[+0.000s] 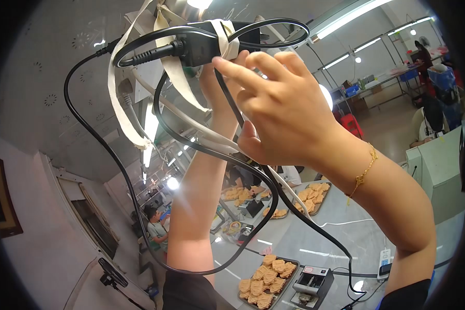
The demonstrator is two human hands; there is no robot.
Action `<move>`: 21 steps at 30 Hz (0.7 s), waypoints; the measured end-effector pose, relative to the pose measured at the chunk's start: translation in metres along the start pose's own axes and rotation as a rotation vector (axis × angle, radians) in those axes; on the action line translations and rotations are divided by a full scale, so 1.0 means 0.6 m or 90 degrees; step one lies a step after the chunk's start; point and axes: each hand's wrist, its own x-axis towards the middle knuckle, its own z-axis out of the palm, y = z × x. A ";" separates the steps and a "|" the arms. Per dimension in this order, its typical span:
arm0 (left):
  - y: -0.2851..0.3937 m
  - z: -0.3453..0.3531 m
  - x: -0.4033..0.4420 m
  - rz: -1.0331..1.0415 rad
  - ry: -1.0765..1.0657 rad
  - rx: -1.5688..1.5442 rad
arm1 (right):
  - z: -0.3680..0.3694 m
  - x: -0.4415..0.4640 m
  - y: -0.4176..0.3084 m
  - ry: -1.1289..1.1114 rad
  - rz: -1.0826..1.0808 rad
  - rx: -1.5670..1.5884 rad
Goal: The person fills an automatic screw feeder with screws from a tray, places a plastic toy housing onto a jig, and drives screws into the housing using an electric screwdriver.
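Overhead, a black power adapter (200, 49) hangs with a white cloth strip (225, 39) wrapped round it. A black cable (123, 173) loops down from it, and a plug (157, 52) sits in its left end. My right hand (287, 106), with a gold bracelet on the wrist, is raised just below the adapter; its fingers are apart and the index fingertip is at the adapter's lower edge. My left hand (212, 85) reaches up behind, close under the adapter. Its fingers are mostly hidden by the adapter and my right hand.
Below is a grey table (294, 243) with a tray (281, 297) of tan, irregular pieces, a small grey-black machine (313, 284) and a white power strip (384, 263). More filled trays (325, 204) lie further back. A person (157, 227) is at the left; loose cloth strips (120, 103) dangle overhead.
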 end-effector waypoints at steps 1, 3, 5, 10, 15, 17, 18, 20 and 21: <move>0.001 -0.002 0.003 0.003 -0.001 0.015 | -0.002 -0.007 0.002 -0.002 -0.022 -0.013; 0.000 -0.013 0.002 0.058 -0.040 0.155 | -0.002 -0.021 0.006 -0.008 -0.066 -0.036; 0.007 -0.025 0.005 0.143 -0.082 0.348 | 0.007 -0.030 0.009 0.005 -0.095 -0.015; 0.008 -0.008 0.012 0.173 -0.043 0.206 | 0.000 -0.038 0.017 -0.053 -0.088 0.013; 0.025 -0.006 0.006 0.199 -0.038 0.312 | -0.005 -0.043 0.021 -0.060 -0.072 0.023; 0.012 -0.005 0.013 0.157 -0.025 0.228 | -0.002 -0.043 0.020 -0.036 -0.074 0.035; 0.010 -0.008 0.016 0.151 -0.030 0.217 | -0.001 -0.045 0.019 -0.028 -0.075 0.036; 0.011 -0.003 0.014 0.123 -0.031 0.138 | -0.005 -0.047 0.010 -0.023 -0.071 0.044; 0.020 -0.001 0.007 0.104 -0.011 0.177 | -0.009 -0.051 0.007 -0.026 -0.074 0.081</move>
